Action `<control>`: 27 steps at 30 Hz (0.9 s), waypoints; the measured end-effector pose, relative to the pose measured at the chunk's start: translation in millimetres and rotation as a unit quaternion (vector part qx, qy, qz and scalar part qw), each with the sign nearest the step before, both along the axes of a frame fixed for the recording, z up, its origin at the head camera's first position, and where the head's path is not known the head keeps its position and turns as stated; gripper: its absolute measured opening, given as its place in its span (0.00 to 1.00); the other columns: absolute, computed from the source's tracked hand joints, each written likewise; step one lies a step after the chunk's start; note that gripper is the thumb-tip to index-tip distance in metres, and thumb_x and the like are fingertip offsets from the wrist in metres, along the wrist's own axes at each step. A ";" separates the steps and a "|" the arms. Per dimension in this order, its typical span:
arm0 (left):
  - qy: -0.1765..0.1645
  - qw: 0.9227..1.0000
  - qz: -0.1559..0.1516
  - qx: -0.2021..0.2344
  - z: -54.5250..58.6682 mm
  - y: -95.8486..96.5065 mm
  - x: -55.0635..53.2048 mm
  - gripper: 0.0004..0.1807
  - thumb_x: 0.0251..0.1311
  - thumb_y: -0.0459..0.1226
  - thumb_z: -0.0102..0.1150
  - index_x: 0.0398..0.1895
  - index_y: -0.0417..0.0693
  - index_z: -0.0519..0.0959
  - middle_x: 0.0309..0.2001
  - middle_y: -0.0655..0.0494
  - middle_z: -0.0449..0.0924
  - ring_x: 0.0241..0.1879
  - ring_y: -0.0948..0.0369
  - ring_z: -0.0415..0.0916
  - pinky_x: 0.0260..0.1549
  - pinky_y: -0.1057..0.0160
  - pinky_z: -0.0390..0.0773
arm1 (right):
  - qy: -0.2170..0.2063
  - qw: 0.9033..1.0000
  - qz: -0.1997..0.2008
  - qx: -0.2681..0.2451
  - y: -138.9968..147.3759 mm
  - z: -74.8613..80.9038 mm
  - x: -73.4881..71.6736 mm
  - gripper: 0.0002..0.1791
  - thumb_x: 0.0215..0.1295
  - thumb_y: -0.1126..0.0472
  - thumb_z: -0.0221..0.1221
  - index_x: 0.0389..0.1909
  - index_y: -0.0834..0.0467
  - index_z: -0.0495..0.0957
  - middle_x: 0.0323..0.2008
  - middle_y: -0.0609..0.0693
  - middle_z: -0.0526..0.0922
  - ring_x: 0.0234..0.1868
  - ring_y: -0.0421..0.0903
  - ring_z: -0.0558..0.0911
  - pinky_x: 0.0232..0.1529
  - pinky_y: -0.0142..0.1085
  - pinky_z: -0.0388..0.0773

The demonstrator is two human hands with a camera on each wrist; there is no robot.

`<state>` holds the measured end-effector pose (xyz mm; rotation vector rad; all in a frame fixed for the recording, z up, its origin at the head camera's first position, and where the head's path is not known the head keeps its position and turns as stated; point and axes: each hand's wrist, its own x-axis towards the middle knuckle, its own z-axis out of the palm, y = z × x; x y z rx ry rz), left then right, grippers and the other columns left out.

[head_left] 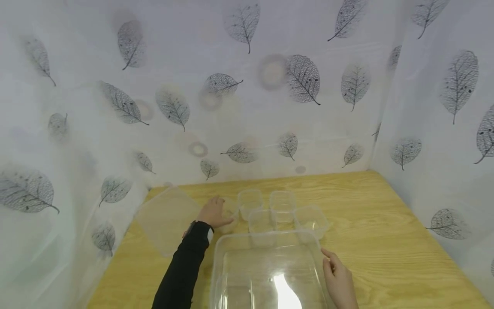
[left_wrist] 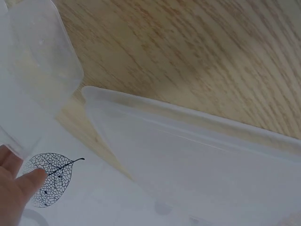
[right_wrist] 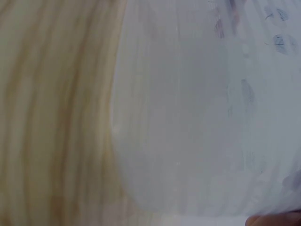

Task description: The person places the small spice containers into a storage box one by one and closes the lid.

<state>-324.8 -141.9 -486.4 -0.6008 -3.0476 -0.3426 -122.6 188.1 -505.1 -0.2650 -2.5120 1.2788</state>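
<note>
My left hand [head_left: 216, 213], thumb spread from the fingers, reaches to a small clear plastic container [head_left: 230, 210] at the left end of a group of similar ones. In the left wrist view its fingertips are right at a clear container edge [left_wrist: 35, 54], and the thumb [left_wrist: 34, 182] stands apart from it. Beside the right wall of a large clear plastic box [head_left: 266, 240] is my right hand [head_left: 338, 277], index fingertip at the wall and fingers loosely bent. Only a bit of a finger [right_wrist: 275, 220] shows in the right wrist view, below the box wall [right_wrist: 188, 117].
Several small clear containers [head_left: 283, 206] stand just beyond the large box. Left of my arm, a flat translucent lid [head_left: 166, 219] lies at the table's left edge. Leaf-patterned curtains [head_left: 270, 107] surround the wood-grain table [head_left: 390, 240].
</note>
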 end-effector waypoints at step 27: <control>-0.007 0.993 0.020 0.113 -5.1 -17.7 23.6 0.45 0.47 0.53 0.60 0.62 0.33 0.56 0.59 0.35 0.56 0.59 0.43 0.54 0.52 0.51 0.64 | -0.017 1.000 0.011 -0.005 -0.6 4.5 0.1 0.14 0.65 0.65 0.45 0.49 0.64 0.72 0.16 0.46 0.63 0.12 0.35 0.59 0.11 0.29 0.61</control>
